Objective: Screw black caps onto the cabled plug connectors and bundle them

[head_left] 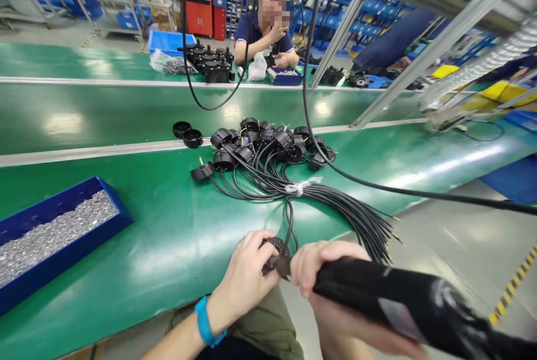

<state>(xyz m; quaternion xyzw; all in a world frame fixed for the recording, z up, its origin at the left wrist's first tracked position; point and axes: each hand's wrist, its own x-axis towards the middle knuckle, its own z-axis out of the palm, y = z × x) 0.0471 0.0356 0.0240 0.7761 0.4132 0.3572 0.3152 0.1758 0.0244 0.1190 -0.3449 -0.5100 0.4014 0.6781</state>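
At the near edge of the bench, my left hand (245, 273) is closed around a black ribbed cable housing (276, 246). A black cable (289, 220) runs from that housing up toward the bundle. My right hand (312, 267) grips a black electric screwdriver (377, 287), its front end pointing left at the housing. The tip and the spot it meets are hidden by my fingers. Beyond my hands lies a bundle of black cables (342, 209), bound with a white tie (300, 186). Several black round housings (283, 139) with short coloured wires are heaped at its far end.
A blue tray (121, 211) of small metal screws sits at left. Two black round caps (193, 138) lie by the metal rail. A black hanging cord (310, 97) crosses over the bench to the right. Across the line, a co-worker (243, 32) sits near black parts (218, 71).
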